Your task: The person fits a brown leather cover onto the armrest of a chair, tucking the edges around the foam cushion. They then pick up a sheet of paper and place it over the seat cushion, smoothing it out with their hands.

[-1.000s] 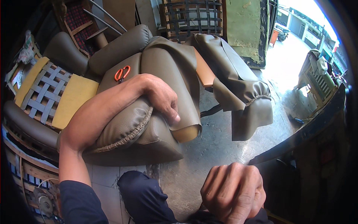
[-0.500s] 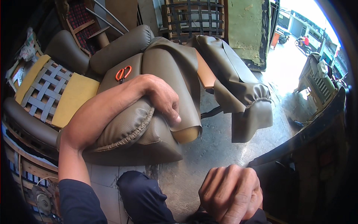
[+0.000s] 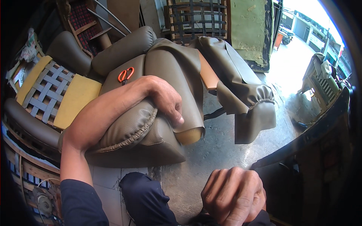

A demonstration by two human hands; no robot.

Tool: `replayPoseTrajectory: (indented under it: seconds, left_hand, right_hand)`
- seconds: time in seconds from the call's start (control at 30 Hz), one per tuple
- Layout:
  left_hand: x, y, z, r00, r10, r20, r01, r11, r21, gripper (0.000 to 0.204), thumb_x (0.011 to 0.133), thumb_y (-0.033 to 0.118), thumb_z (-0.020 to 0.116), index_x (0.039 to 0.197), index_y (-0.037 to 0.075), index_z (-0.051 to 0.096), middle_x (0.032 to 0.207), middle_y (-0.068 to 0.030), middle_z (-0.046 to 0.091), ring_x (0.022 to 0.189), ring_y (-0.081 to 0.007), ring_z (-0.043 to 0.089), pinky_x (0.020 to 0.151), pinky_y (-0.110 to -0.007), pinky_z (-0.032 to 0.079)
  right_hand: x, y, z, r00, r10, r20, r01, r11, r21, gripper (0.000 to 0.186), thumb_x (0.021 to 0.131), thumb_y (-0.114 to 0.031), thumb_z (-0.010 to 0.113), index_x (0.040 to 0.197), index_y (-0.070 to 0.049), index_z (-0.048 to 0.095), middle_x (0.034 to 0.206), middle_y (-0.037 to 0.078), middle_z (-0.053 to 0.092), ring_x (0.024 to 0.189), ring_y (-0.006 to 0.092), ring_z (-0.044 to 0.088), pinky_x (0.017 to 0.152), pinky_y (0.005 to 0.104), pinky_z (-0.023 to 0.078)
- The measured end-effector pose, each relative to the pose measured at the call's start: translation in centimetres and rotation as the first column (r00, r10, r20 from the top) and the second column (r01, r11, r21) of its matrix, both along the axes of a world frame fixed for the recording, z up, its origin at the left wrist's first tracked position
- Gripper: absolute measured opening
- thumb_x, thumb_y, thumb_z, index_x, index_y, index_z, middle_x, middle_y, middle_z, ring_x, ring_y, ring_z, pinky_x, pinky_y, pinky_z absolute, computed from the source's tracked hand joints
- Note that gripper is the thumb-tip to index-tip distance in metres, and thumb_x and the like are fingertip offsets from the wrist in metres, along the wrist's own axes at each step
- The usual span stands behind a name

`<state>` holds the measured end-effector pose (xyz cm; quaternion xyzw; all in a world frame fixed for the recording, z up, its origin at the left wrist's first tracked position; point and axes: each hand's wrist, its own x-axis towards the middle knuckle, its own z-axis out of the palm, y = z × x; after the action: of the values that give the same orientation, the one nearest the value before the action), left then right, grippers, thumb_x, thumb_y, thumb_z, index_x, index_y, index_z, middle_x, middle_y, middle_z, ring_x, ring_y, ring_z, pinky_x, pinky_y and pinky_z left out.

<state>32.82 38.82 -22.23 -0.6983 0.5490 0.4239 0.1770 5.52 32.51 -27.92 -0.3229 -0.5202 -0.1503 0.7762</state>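
Note:
My left forearm lies across a brown leather cushion (image 3: pixel 124 133) with a gathered seam, and my left hand (image 3: pixel 169 107) hangs over its edge beside a long padded leather piece (image 3: pixel 164 71), fingers curled and partly hidden. Orange-handled scissors (image 3: pixel 124 75) lie on the seat just beyond my arm. My right hand (image 3: pixel 233 192) is closed in a fist low at the right; whatever it may hold is hidden. A loose leather cover (image 3: pixel 237 66) with a gathered end drapes to the right, next to a tan panel (image 3: pixel 207 75).
Yellow foam (image 3: pixel 77 98) and woven webbing (image 3: pixel 45 90) are at the left. Wooden frames (image 3: pixel 198 17) and a worn green panel (image 3: pixel 247 35) stand behind. A dark curved edge (image 3: pixel 301 135) borders the right, near a bright doorway with a cart or frame (image 3: pixel 320 79).
A rider on a motorbike seen outside the doorway half a second ago is no longer visible. My hands and the leather pieces stay almost still.

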Motion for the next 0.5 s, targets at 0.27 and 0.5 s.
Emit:
replayPoseTrajectory:
  seconds: [0.27, 0.5]
  left_hand:
    - [-0.04, 0.01, 0.09, 1.0, 0.006, 0.011, -0.006, 1.0, -0.003, 0.052, 0.1, 0.051, 0.059, 0.122, 0.007, 0.075, 0.106, -0.0118, 0.077, 0.101, -0.0233, 0.072, 0.092, -0.039, 0.052]
    - [-0.52, 0.31, 0.71, 0.999, 0.01, 0.043, -0.01, 1.0, 0.001, 0.052, 0.101, 0.051, 0.059, 0.124, 0.007, 0.074, 0.108, -0.0127, 0.077, 0.103, -0.0243, 0.072, 0.093, -0.039, 0.052]
  right_hand:
    - [-0.28, -0.08, 0.73, 0.999, -0.031, -0.023, 0.03, 0.999, -0.027, 0.027, 0.095, -0.016, 0.065, 0.101, 0.006, 0.08, 0.065, 0.016, 0.065, 0.046, 0.0252, 0.056, 0.043, 0.0356, 0.04]
    - [-0.04, 0.02, 0.51, 1.0, -0.007, 0.009, 0.007, 1.0, -0.005, 0.028, 0.097, -0.018, 0.064, 0.1, 0.005, 0.08, 0.066, 0.015, 0.065, 0.046, 0.0252, 0.057, 0.044, 0.0352, 0.041]
